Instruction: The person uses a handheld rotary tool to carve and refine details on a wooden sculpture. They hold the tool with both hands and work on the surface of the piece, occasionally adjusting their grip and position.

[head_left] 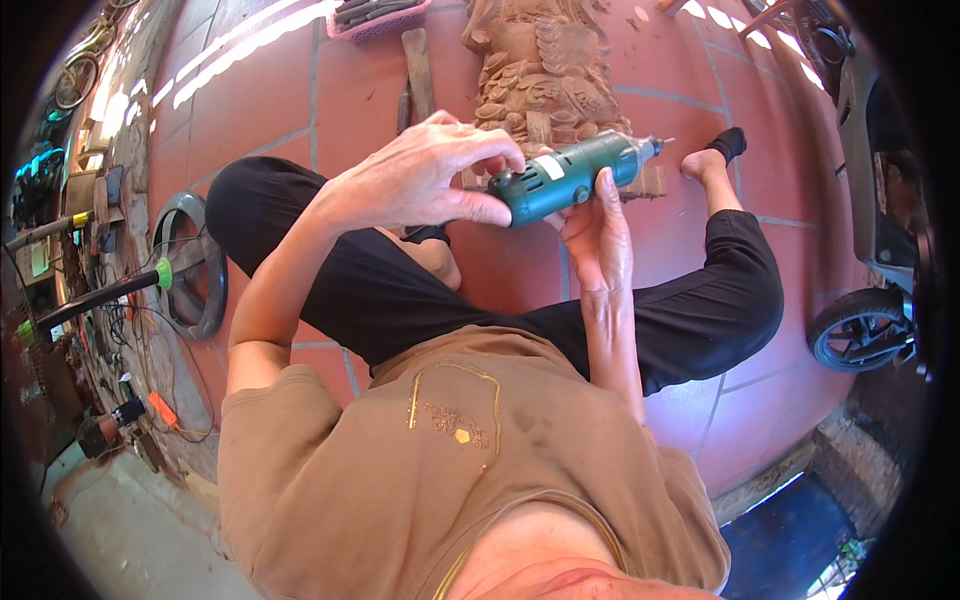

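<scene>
Cloth of a tan shirt (400, 470) fills the near foreground, soft and creased, with a small gold embroidered motif on the chest. Beyond it lie crossed legs in black trousers (420, 290), matte fabric, the right foot in a black sock (728, 143) resting on the floor at far right.

Above the lap, both hands hold a green rotary tool (575, 177): cylindrical plastic body, smooth, with a pale label patch and a ribbed metal collet at its right end carrying a thin bit. Left hand (425, 180) is closed over the rounded rear end of the tool, fingers curled on top, thumb beneath. Right hand (597, 235) grips the body from below, fingers wrapped up around its middle. Tool lies roughly level, bit pointing right.

Just beyond the tool sits a carved wooden figure (545, 70), pale brown, deeply cut with scrolled relief, standing on red square floor tiles (260, 110). Left of it lies a flat wooden stick (417, 70). Farther off, a pink basket (380, 18) of tools. At left, a dark ring-shaped wheel (190, 265); at right, a black tyre (858, 330).
</scene>
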`<state>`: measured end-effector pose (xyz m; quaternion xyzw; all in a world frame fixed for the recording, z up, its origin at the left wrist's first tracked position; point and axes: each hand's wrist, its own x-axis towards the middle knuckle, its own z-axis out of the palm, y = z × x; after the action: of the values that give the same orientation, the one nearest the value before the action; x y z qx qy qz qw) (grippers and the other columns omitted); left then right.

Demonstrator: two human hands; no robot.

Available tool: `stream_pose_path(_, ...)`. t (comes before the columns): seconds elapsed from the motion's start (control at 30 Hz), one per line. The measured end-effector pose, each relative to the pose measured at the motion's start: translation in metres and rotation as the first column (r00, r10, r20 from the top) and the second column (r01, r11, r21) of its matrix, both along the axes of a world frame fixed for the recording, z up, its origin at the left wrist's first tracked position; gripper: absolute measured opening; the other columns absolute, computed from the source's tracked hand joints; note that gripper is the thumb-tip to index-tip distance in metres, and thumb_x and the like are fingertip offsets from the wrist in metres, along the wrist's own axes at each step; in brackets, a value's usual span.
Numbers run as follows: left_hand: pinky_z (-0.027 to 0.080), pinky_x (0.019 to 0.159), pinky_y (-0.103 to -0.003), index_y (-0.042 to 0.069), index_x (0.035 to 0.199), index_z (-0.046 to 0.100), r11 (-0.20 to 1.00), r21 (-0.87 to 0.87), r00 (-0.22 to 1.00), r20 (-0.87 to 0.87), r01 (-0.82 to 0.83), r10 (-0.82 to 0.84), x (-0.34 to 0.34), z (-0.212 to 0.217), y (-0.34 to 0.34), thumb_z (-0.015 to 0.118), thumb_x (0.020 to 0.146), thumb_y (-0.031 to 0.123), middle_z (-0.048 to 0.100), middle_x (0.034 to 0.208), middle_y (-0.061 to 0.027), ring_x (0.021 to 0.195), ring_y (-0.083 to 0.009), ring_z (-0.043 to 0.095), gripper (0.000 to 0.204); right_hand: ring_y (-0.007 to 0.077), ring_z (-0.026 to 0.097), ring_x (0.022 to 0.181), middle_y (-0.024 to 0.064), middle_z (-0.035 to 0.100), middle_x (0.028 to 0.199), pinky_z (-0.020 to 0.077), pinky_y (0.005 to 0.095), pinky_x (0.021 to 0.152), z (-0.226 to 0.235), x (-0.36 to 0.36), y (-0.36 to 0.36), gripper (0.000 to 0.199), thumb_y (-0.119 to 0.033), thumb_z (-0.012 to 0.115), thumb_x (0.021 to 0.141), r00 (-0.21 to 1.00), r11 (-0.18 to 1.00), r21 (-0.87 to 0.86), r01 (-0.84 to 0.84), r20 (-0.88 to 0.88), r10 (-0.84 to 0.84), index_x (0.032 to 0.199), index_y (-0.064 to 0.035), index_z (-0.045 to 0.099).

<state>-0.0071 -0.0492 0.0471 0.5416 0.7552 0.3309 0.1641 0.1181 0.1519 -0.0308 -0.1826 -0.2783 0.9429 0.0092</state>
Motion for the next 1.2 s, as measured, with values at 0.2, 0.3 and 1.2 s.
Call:
stream_pose_path(0.2, 0.04, 0.096, -0.04, 0.01, 0.137, 0.043, 0.989, -0.109, 0.991, -0.103, -0.097, 0.086, 0.017, -0.015, 0.013, 0.079, 0.074, 0.037, 0.063, 0.113, -0.0119, 0.103, -0.0289, 0.06, 0.078, 0.0229, 0.059, 0.114, 0.0078, 0.061, 0.123, 0.0474, 0.0459, 0.101, -0.014, 0.005, -0.015, 0.041, -0.025, 0.064, 0.094, 1.0, 0.996, -0.085, 0.016, 0.024, -0.014, 0.129, -0.0084, 0.051)
stream_pose_path(0.3, 0.04, 0.095, -0.041, 0.009, 0.14, 0.04, 0.973, -0.185, 0.98, -0.17, -0.135, 0.104, 0.015, -0.018, 0.018, 0.079, 0.073, 0.034, 0.062, 0.115, -0.0151, 0.108, -0.0299, 0.059, 0.081, 0.0213, 0.058, 0.113, 0.0051, 0.06, 0.122, 0.0475, 0.044, 0.1, -0.011, 0.002, -0.028, 0.042, -0.018, 0.067, 0.091, 1.0, 1.0, -0.022, 0.01, 0.024, -0.009, 0.129, -0.0088, 0.05)
stream_pose_path(1.2, 0.052, 0.087, -0.035, 0.007, 0.134, 0.051, 0.84, 0.268, 0.859, -0.076, -0.472, 0.506, -0.035, 0.006, -0.027, 0.084, 0.07, 0.021, 0.068, 0.107, -0.0134, 0.095, -0.0225, 0.067, 0.073, 0.0311, 0.056, 0.122, 0.0201, 0.049, 0.139, 0.0483, 0.0395, 0.1, 0.007, -0.005, -0.017, 0.051, -0.021, 0.059, 0.097, 0.973, 0.929, 0.307, -0.206, -0.033, 0.227, 0.139, 0.0014, 0.042)
